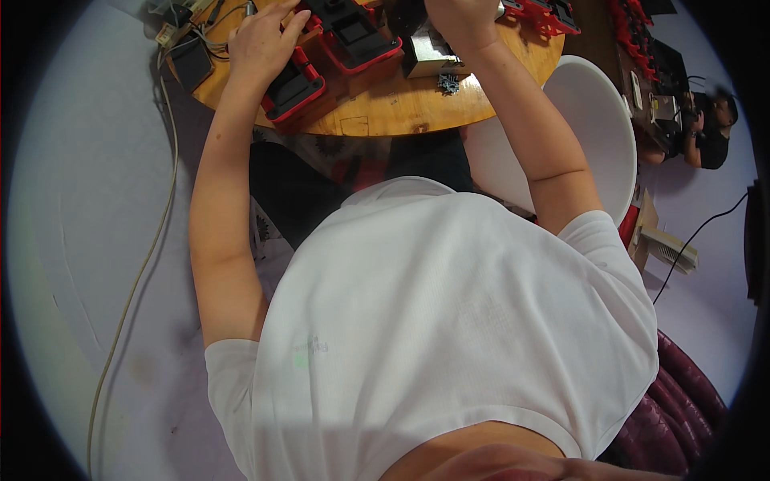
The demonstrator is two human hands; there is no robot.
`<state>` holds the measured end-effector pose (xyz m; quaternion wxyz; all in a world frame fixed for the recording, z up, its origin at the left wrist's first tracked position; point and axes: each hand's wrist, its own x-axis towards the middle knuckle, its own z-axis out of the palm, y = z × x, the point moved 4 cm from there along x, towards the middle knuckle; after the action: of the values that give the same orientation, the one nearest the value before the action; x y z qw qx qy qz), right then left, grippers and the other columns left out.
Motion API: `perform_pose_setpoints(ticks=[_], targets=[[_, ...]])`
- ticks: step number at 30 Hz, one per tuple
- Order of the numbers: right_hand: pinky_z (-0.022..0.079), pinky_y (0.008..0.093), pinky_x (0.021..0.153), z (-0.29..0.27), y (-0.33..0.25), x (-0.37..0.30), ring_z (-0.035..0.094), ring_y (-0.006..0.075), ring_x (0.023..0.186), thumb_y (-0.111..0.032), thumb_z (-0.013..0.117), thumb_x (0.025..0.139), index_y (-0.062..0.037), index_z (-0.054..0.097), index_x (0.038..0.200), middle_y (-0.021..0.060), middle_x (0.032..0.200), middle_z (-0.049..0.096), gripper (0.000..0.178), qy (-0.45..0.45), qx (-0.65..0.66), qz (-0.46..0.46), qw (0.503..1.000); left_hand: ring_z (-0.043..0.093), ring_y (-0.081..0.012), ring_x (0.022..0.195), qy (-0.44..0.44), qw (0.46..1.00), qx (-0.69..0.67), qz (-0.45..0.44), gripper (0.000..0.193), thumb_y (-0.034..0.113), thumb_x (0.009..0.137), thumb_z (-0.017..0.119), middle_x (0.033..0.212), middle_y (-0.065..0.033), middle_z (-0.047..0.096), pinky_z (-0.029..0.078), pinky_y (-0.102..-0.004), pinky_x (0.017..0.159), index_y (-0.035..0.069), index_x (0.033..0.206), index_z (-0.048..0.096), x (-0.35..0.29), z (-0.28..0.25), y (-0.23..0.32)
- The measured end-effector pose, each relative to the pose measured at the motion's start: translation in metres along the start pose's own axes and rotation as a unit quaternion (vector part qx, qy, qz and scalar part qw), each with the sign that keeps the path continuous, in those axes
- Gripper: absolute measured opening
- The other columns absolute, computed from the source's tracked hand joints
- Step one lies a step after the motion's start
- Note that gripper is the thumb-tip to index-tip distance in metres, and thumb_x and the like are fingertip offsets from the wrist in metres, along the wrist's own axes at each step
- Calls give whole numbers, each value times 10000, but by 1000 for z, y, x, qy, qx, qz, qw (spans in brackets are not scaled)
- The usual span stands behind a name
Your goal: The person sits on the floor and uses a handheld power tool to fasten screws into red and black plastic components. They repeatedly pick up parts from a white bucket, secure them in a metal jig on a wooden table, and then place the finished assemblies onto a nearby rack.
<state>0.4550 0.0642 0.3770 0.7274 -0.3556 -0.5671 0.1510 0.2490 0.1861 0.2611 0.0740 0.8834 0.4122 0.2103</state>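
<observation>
At the top edge, my left hand (263, 40) lies beside a black-and-red plastic case (295, 90), its thumb and fingers spread apart; the fingertips are partly cut off. Just to its right stands a larger black-and-red case (353, 36) with a recessed top. My right hand (464, 18) reaches over the table, and its fingers are hidden beyond the top edge. A dark rounded object (408, 16) is just left of it; whether the hand touches it I cannot tell. Below the right hand are a shiny box (429, 60) and a small heap of screws (449, 83).
The round wooden table (385, 119) curves in front of me. Red plastic parts (539, 16) lie at its right. Cables and a dark box (191, 64) crowd the left edge. A white plastic chair (595, 120) stands at the right, with another person (707, 132) farther off.
</observation>
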Motion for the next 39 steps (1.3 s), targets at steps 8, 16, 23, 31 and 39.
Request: perform_pose_setpoints(ticks=[8,16,23,31,39], targets=[[442,248,548,13,-10,-4,536,83,624,-70,660,915,-39,469,1121,18,798,574,282,-41,-14,-53,998,632,-315,1060,62,997,-27,44,464,507,933,528,1152,-107,686,474,-407,924,196,1249,662,0,2,0],[484,289,514,-73,-22,-6,583,139,575,-245,669,940,-20,512,1013,70,755,599,284,35,-50,-32,998,643,-311,1017,66,996,-15,61,462,520,927,531,1123,-109,689,493,-411,878,218,1255,653,1,-1,4],[499,270,554,-87,-1,-39,580,121,615,-91,677,902,-35,469,1084,57,797,597,281,68,-54,-58,995,645,-302,996,21,1000,9,8,468,536,927,520,1057,-103,692,494,-413,863,239,1267,644,0,-2,1],[495,278,549,-77,-5,-25,581,119,609,-147,676,907,-42,493,1034,48,758,571,246,57,-58,83,993,652,-293,946,25,1000,15,10,466,544,928,523,988,-98,691,501,-410,831,245,1265,641,1,-3,5],[499,304,523,8,-28,-7,580,142,589,-221,678,932,-25,488,1056,69,762,589,300,21,147,-26,989,649,-294,926,44,999,0,28,461,543,920,543,925,-96,686,497,-415,815,237,1248,654,-1,-3,5]])
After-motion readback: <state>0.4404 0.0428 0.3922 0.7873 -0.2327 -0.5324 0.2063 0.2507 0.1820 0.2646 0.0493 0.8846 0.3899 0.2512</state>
